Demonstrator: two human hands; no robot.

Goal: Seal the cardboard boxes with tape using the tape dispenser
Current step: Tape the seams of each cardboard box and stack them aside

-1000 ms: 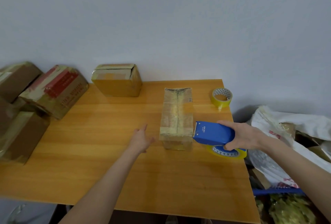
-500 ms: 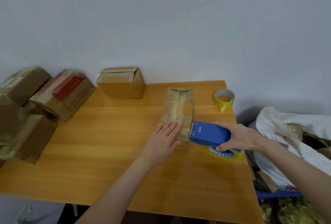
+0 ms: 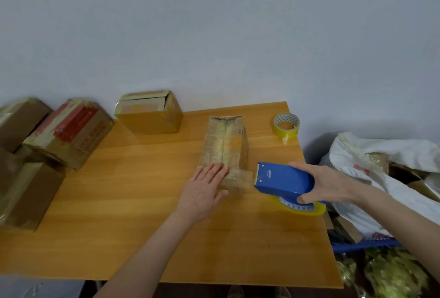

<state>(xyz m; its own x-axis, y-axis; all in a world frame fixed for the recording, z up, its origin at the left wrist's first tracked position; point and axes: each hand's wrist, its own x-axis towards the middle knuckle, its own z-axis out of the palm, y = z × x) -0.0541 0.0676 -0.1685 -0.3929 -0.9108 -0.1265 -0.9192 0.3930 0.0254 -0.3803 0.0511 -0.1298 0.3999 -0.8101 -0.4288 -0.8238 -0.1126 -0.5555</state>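
Note:
A long narrow cardboard box [image 3: 226,145] lies on the wooden table [image 3: 123,202], its top seam covered in tape. My left hand [image 3: 204,190] rests flat with straight fingers on the box's near end. My right hand [image 3: 328,184] grips a blue tape dispenser [image 3: 283,181] carrying a yellow tape roll [image 3: 297,208], held just right of the box's near end. A strip of clear tape [image 3: 245,175] stretches from the dispenser's mouth to the box.
A spare yellow tape roll [image 3: 287,126] stands at the table's far right corner. A small box [image 3: 148,111] sits at the back by the wall. Several taped boxes [image 3: 47,145] are stacked at the left. White bags [image 3: 385,169] lie right of the table.
My left hand moved from the bare table onto the box's near end and stays there. The dispenser has drawn away to the right, pulling out a short strip of tape.

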